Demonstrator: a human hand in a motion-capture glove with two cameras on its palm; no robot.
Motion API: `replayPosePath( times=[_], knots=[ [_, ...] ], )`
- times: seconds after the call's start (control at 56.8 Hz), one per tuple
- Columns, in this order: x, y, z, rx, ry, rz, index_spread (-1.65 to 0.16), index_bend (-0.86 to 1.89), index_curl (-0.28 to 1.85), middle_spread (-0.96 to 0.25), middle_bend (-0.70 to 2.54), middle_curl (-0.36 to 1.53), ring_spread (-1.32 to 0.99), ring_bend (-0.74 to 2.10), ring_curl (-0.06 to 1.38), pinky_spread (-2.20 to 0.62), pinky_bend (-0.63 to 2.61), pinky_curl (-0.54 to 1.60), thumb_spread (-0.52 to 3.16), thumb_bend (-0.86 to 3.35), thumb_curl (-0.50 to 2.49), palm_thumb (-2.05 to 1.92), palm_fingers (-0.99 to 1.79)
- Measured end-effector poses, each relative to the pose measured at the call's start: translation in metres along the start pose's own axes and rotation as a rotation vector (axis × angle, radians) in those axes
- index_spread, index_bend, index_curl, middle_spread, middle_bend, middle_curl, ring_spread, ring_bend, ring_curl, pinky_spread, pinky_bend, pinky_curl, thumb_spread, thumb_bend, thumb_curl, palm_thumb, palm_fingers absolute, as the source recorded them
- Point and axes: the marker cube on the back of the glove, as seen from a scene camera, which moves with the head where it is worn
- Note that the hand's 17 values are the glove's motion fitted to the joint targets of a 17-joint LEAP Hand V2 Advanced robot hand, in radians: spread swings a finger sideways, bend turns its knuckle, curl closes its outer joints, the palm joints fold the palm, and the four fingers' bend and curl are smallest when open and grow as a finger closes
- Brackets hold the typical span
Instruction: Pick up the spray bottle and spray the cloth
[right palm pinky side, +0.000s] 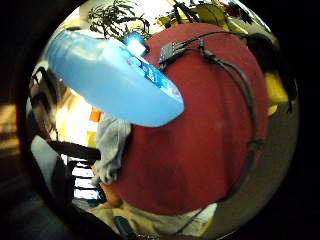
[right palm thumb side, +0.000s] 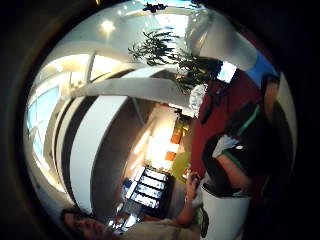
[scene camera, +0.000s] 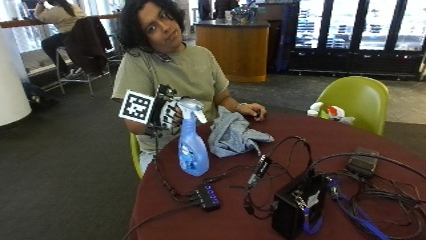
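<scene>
In the outside view, the gloved right hand (scene camera: 166, 111) is seen curled round the neck of the spray bottle (scene camera: 192, 141), just under its white trigger head. The bottle of blue liquid is held upright, its base at or just above the desk (scene camera: 373, 137); contact cannot be told. The grey cloth (scene camera: 233, 134) is seen bunched just beside the bottle, on the side away from the gloved hand, and appears to be lifted off the desk by the bare left hand (scene camera: 252, 111) at its far corner. The bottle stands near the desk's rim by the person. Beyond the cloth, the maroon surface is taken up by a black box (scene camera: 297, 206) and loops of cable (scene camera: 279, 155). A green chair (scene camera: 356, 100) is seen at the far edge.

In the little-finger-side palm view, the bottle's blue body (right palm pinky side: 112, 80) is shown close to the palm, with a label (right palm pinky side: 155, 77) whose writing cannot be read. The cloth (right palm pinky side: 111, 147) is seen hanging past the desk's round rim (right palm pinky side: 150, 200), a detail hidden from outside.

In the thumb-side palm view, mostly ceiling and room are shown; the white trigger head (right palm thumb side: 222, 145) is seen at the edge, beside the glove's fingers (right palm thumb side: 235, 170).
</scene>
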Motion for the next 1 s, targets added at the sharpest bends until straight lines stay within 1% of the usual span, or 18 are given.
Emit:
replayPosePath(
  times=[0.053, 0.088, 0.123, 0.194, 0.229, 0.282, 0.334, 0.369, 0.405, 0.422, 0.457, 0.51, 0.616, 0.651, 0.704, 0.757, 0.827, 1.003],
  knots=[
    [0.000, 0.003, -0.009, -0.031, 0.044, -0.073, -0.24, 0.66, 0.62, -0.19, 0.84, 0.80, -0.20, 1.05, 0.66, -0.19, 1.01, 0.69, 0.97, -0.02, 0.76, 0.96, 1.16],
    [-0.001, 0.009, -0.016, -0.063, 0.070, -0.093, -0.23, 0.64, 0.62, -0.19, 0.83, 0.80, -0.19, 1.04, 0.66, -0.19, 1.00, 0.69, 0.99, -0.01, 0.77, 0.94, 1.17],
    [-0.002, 0.014, -0.023, -0.089, 0.101, -0.064, -0.23, 0.60, 0.61, -0.18, 0.81, 0.79, -0.19, 1.01, 0.65, -0.19, 0.98, 0.68, 1.00, -0.02, 0.77, 0.93, 1.16],
    [-0.005, 0.017, -0.037, -0.063, 0.148, -0.022, -0.21, 0.47, 0.58, -0.16, 0.73, 0.75, -0.17, 0.93, 0.61, -0.22, 0.92, 0.64, 1.03, -0.02, 0.76, 0.88, 1.10],
    [-0.007, 0.028, -0.046, -0.135, 0.160, 0.001, -0.21, 0.43, 0.57, -0.16, 0.70, 0.74, -0.16, 0.90, 0.60, -0.22, 0.89, 0.62, 1.05, -0.03, 0.75, 0.86, 1.12],
    [-0.008, 0.046, -0.062, -0.234, 0.180, -0.032, -0.20, 0.34, 0.54, -0.13, 0.63, 0.70, -0.13, 0.81, 0.56, -0.23, 0.82, 0.58, 1.09, -0.02, 0.74, 0.84, 1.06],
    [-0.009, 0.056, -0.073, -0.265, 0.219, -0.077, -0.20, 0.27, 0.53, -0.10, 0.58, 0.66, -0.11, 0.73, 0.53, -0.21, 0.74, 0.55, 1.13, -0.02, 0.73, 0.82, 0.99],
    [-0.009, 0.063, -0.081, -0.284, 0.255, -0.098, -0.20, 0.24, 0.52, -0.07, 0.52, 0.64, -0.08, 0.66, 0.51, -0.17, 0.69, 0.54, 1.16, -0.01, 0.72, 0.81, 0.88],
    [-0.011, 0.070, -0.091, -0.322, 0.301, -0.110, -0.21, 0.21, 0.51, -0.05, 0.50, 0.62, -0.07, 0.62, 0.50, -0.15, 0.66, 0.52, 1.18, -0.01, 0.71, 0.80, 0.88],
    [-0.011, 0.073, -0.096, -0.340, 0.327, -0.114, -0.22, 0.18, 0.49, -0.03, 0.45, 0.59, -0.06, 0.58, 0.48, -0.11, 0.62, 0.50, 1.20, -0.02, 0.71, 0.79, 0.76],
    [-0.012, 0.077, -0.104, -0.363, 0.377, -0.129, -0.23, 0.17, 0.49, -0.01, 0.43, 0.58, -0.05, 0.55, 0.47, -0.08, 0.61, 0.50, 1.22, -0.01, 0.70, 0.78, 0.78],
    [-0.011, 0.084, -0.115, -0.362, 0.463, -0.158, -0.24, 0.14, 0.45, 0.01, 0.37, 0.54, -0.03, 0.50, 0.44, -0.05, 0.57, 0.46, 1.25, -0.01, 0.69, 0.76, 0.74],
    [-0.017, 0.096, -0.136, -0.349, 0.665, -0.179, -0.28, 0.14, 0.42, 0.04, 0.29, 0.50, -0.02, 0.43, 0.41, 0.03, 0.51, 0.43, 1.30, -0.01, 0.66, 0.73, 0.64],
    [-0.020, 0.099, -0.143, -0.330, 0.743, -0.207, -0.30, 0.14, 0.40, 0.05, 0.27, 0.48, -0.02, 0.41, 0.40, 0.06, 0.48, 0.41, 1.31, -0.02, 0.65, 0.71, 0.59],
    [-0.024, 0.103, -0.151, -0.299, 0.837, -0.254, -0.31, 0.14, 0.39, 0.06, 0.26, 0.47, -0.01, 0.39, 0.39, 0.09, 0.45, 0.40, 1.32, -0.02, 0.64, 0.69, 0.59],
    [-0.030, 0.112, -0.157, -0.281, 0.900, -0.263, -0.32, 0.15, 0.38, 0.05, 0.24, 0.45, -0.02, 0.37, 0.38, 0.12, 0.41, 0.38, 1.32, -0.03, 0.62, 0.66, 0.57],
    [-0.034, 0.118, -0.160, -0.255, 0.940, -0.285, -0.34, 0.16, 0.37, 0.04, 0.21, 0.44, -0.02, 0.36, 0.37, 0.15, 0.36, 0.37, 1.31, -0.03, 0.60, 0.63, 0.57],
    [-0.031, 0.120, -0.158, -0.301, 0.953, -0.299, -0.37, 0.15, 0.34, 0.01, 0.18, 0.40, -0.03, 0.33, 0.36, 0.19, 0.29, 0.35, 1.26, -0.03, 0.54, 0.56, 0.52]
  ],
)
